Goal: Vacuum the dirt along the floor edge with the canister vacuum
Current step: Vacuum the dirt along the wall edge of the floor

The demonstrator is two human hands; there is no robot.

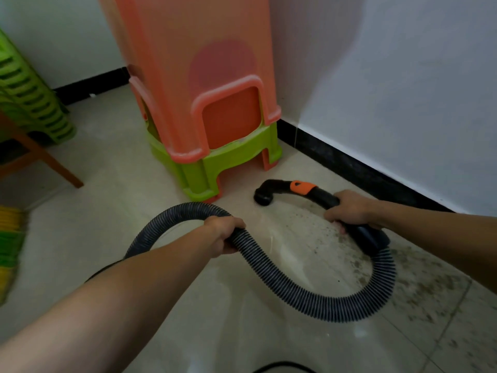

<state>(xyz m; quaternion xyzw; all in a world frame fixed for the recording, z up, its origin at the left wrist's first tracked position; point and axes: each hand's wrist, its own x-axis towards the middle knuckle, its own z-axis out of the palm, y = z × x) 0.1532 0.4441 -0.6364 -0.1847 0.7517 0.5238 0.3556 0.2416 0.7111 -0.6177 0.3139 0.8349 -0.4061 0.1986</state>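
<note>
A ribbed grey vacuum hose loops across the pale tiled floor. My left hand grips the hose near the top of its left bend. My right hand grips the black curved handle tube, which carries an orange slider. The tube's black nozzle end points down at the floor close to the stools. Dark specks of dirt lie scattered on the tiles along the black baseboard, from under my right hand out to the lower right. The canister itself is out of view.
A stack of orange and green plastic stools stands in the corner just beyond the nozzle. More green stools and a wooden leg are at the left. White walls meet at the corner. A black cable shows at the bottom edge.
</note>
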